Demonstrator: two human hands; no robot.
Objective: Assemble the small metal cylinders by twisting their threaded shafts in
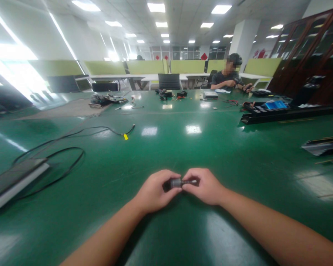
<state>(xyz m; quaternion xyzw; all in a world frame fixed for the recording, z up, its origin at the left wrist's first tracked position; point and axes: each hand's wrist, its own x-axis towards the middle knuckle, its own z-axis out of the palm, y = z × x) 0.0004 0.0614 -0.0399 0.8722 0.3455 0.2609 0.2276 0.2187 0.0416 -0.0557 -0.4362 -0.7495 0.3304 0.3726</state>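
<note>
Just above the green tabletop (166, 151), both hands meet around a small grey cylindrical part (175, 183). My left hand (157, 192) is closed on its thick, dark body, with thumb and fingertips on either side. A thin metal shaft (193, 181) sticks out to the right. The fingertips of my right hand (207, 186) pinch the part where the shaft leaves the body, and the shaft's tip shows inside the curled fingers. The part lies roughly level. Whether it is one piece or two joined pieces, I cannot tell.
A dark, flat box (19, 171) with a black cable (80, 149) and yellow tag (125, 136) lies left. Black metal rails (288, 114) lie right, near a blue object (276, 105). Electronics (107, 99) are farther back. Another person (224, 78) sits across the table.
</note>
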